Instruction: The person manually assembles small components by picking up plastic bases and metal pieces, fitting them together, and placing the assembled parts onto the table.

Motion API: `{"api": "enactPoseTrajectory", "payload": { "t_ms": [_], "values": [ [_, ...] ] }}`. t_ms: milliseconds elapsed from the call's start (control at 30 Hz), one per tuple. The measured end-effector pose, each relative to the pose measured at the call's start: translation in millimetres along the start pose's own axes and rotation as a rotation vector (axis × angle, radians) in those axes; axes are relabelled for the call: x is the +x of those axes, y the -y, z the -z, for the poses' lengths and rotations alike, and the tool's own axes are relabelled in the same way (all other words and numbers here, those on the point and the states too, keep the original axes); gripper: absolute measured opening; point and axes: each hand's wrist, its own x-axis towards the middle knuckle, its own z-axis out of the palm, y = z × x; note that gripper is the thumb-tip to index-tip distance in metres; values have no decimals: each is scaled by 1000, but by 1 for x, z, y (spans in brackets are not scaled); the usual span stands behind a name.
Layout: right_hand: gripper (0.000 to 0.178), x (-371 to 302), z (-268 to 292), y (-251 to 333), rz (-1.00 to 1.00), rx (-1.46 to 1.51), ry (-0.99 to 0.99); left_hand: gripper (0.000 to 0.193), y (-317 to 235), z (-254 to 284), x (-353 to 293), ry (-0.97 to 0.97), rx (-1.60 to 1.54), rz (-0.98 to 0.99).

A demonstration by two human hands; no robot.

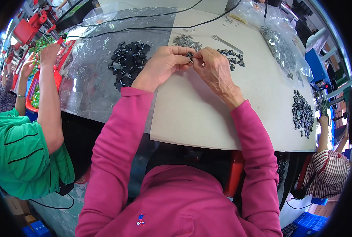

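Note:
Over the table my two hands meet at a small black part (190, 55). My left hand (166, 65) pinches it between thumb and fingers. The fingertips of my right hand (215, 69) are closed together right beside it; whatever they hold is too small to make out. To the left of my left hand lies a heap of black parts (130, 61). Just beyond my hands is a pile of small shiny metal pieces (187, 41). A cluster of small black pieces (236, 60) sits right of my right hand, and a metal tweezer-like tool (227, 43) lies behind it.
A second pile of dark pieces (302, 113) is near the table's right edge. A clear plastic bag of metal pieces (280, 49) lies at the far right. Black cables (144, 28) cross the back. A person in green (23, 152) works at left beside a red basket (56, 79).

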Motion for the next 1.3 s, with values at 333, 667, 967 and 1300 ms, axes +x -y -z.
{"api": "enactPoseTrajectory", "payload": {
  "t_ms": [333,667,967,1300],
  "values": [
    [10,-2,-2,-1,-15,-6,13,25,0,-1,0,-34,94,1],
    [11,-3,-3,1,-53,-14,7,27,1,-2,0,-14,63,5],
    [9,-3,-4,6,-49,-5,-18,29,1,1,1,-30,12,15],
    [9,-2,-3,4,-52,50,-30,22,1,-2,1,-73,-75,-12]
  ]
}}
